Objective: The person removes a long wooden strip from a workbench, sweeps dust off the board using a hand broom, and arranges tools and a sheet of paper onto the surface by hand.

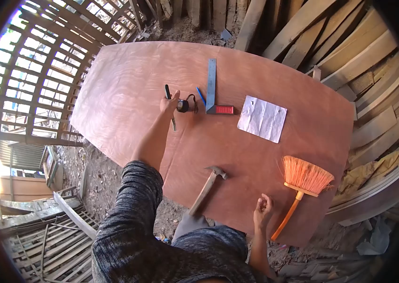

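My left hand (169, 103) reaches over the reddish plywood sheet (138, 113), its fingers closed round a long thin dark tool (174, 124) whose ends stick out on both sides. Right beside those fingers is a black tape measure (182, 105) with a wrist strap. A blue pen (201, 95) and a try square (211, 85) with a red handle lie just to the right. Over the sheet's near edge is my right hand (263, 211), its fingers loosely curled and apart, with nothing seen in them. It is nearest to an orange hand broom (305, 177).
A claw hammer (207, 188) lies close to my body, its handle over the near edge. A creased paper (262, 119) rests on the sheet. Wooden planks (350, 61) are piled at the right. A lattice wall (44, 70) stands at the left, with bamboo slats (58, 250) below.
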A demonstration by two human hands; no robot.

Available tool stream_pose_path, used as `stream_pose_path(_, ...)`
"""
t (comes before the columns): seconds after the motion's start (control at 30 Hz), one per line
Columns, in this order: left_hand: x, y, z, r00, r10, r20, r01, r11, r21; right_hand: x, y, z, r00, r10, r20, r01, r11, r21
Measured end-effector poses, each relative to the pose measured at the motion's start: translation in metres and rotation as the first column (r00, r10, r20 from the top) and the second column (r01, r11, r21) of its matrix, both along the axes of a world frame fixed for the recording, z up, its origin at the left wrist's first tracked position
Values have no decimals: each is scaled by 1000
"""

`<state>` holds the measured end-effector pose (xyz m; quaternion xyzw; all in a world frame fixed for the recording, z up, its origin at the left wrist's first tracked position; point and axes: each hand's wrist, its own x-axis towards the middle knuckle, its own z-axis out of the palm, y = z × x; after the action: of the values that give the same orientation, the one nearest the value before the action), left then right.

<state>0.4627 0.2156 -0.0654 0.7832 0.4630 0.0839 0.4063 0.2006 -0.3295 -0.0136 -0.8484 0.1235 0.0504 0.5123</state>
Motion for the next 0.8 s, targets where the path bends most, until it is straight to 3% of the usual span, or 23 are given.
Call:
stream_pose_path(0.03,-1,2,5,999,31,-24,-29,995,90,0,1,1,1000,12,-4,-12,1000,-15)
stream_pose_path(0.07,-1,5,12,994,7,-110,-4,1000,21,1,1,2,1000,21,-6,-21,999,-32)
stream_pose_path(0.17,14,29,-30,981,106,-160,-83,986,144,4,13,21,999,38,-23,-41,989,-142)
stream_pose_path(0.2,19,41,-51,988,149,-43,-143,983,117,2,23,26,999,38,-33,-44,981,-188)
stream_pose_path(0.27,30,59,-84,959,221,178,-231,972,36,-8,55,26,980,186,71,-180,980,-80)
stream_pose_path(0.33,24,31,-24,903,302,305,-306,951,-37,-10,91,34,849,478,226,-418,869,-267)
stream_pose_path(0.37,11,17,0,866,349,359,-345,935,-78,-18,111,23,845,517,140,-487,850,-199)
stream_pose_path(0.4,-4,15,-6,842,326,429,-308,945,-113,-18,132,27,837,523,162,-485,846,-223)
stream_pose_path(0.43,-17,20,-16,811,300,502,-264,954,-143,-16,148,30,820,570,-55,-562,781,-274)
stream_pose_path(0.47,-30,20,-21,772,273,574,-214,962,-169,-12,164,23,824,567,10,-527,773,-354)
stream_pose_path(0.53,-88,-6,-17,727,201,657,-122,979,-165,-4,185,20,837,543,-66,-522,757,-393)
stream_pose_path(0.57,-126,-30,-2,801,123,586,-143,990,-13,-3,191,16,843,528,-107,-521,748,-411)
stream_pose_path(0.6,-166,-43,-7,756,89,648,-63,996,-63,-3,194,2,867,496,53,-423,786,-450)
stream_pose_path(0.63,-245,-64,-21,811,88,578,-64,996,-62,-5,188,-2,883,468,44,-411,815,-408)
stream_pose_path(0.67,-279,-93,-4,800,165,577,-98,985,-145,-4,184,-7,885,463,42,-419,833,-361)
stream_pose_path(0.7,-319,-114,23,932,44,358,-69,996,56,4,177,-2,868,453,202,-376,867,-328)
stream_pose_path(0.73,-358,-127,22,923,41,383,-46,999,4,13,170,4,826,438,354,-344,890,-299)
stream_pose_path(0.8,-433,-154,20,930,82,357,-78,997,-25,37,145,42,908,399,127,-395,917,-55)
